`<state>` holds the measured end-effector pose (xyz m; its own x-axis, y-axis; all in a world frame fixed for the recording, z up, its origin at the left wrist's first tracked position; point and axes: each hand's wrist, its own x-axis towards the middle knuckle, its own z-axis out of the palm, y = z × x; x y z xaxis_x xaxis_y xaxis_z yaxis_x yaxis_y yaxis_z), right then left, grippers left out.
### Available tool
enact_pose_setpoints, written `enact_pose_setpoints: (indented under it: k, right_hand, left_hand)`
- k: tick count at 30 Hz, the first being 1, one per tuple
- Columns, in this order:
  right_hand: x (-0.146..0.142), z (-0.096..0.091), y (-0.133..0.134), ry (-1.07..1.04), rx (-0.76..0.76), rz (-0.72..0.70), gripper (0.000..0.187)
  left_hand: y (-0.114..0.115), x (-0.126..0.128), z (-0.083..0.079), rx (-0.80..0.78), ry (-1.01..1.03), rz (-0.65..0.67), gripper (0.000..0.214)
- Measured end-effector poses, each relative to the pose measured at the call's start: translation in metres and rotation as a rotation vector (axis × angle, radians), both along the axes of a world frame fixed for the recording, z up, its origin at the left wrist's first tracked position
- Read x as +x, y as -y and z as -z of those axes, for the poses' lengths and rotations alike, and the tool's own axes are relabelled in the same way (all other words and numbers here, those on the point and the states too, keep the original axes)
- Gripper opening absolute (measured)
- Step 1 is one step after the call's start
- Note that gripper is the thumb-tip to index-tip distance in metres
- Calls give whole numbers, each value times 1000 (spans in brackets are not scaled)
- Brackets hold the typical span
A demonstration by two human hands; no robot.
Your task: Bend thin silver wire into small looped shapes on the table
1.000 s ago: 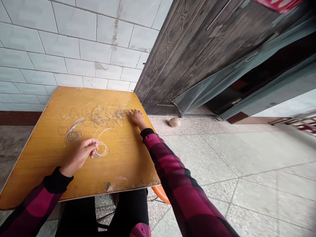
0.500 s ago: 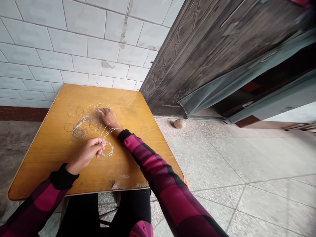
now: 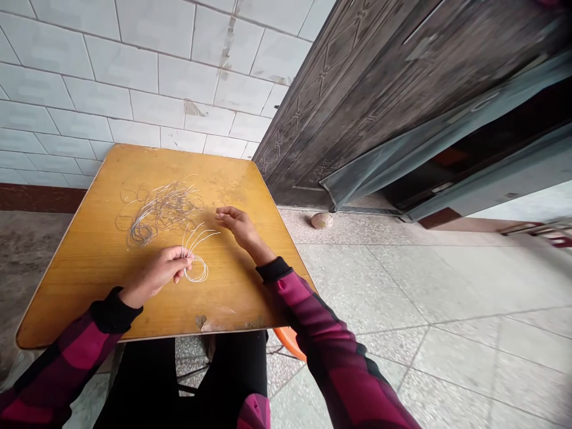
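My left hand (image 3: 161, 271) is closed in a pinch on a small bundle of thin pale wires. Their looped part, a wire coil (image 3: 206, 269), hangs to the right of the fingertips, and several loose ends fan upward. Over the right part of the table is my right hand (image 3: 239, 226), its fingers stretched out to the left and slightly apart. I can make out nothing held in it. Left of its fingertips lies a tangled pile of thin wires (image 3: 172, 202), with a denser silvery bunch (image 3: 142, 234) at its near left.
The wooden table (image 3: 107, 286) has a worn patch near its front edge. Behind it stands a white tiled wall (image 3: 179, 77). A dark carved door (image 3: 339, 101) and a grey-green curtain (image 3: 353, 179) are at the right. A round object (image 3: 322, 220) lies on the floor; an orange seat edge (image 3: 290, 342) shows below.
My right hand has drawn back from the wire pile toward the right, uncovering the wires under it. My left hand keeps its pinch on the coil, nearly still. The view has shifted slightly.
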<state>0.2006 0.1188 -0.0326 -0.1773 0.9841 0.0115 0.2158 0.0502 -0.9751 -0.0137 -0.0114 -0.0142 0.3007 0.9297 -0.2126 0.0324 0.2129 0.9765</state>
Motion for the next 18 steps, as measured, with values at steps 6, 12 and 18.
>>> enact_pose_setpoints:
  k: [6, 12, 18]
  right_hand:
    - [7, -7, 35, -161, -51, -109, 35]
    - [-21, 8, 67, -89, -104, -397, 38]
    - [-32, 23, 74, -102, -162, -391, 32]
  left_hand:
    - [-7, -3, 6, 53, -33, -34, 22]
    - [-17, -9, 8, 94, 6, -150, 20]
    - [-20, -8, 10, 81, 38, -147, 24]
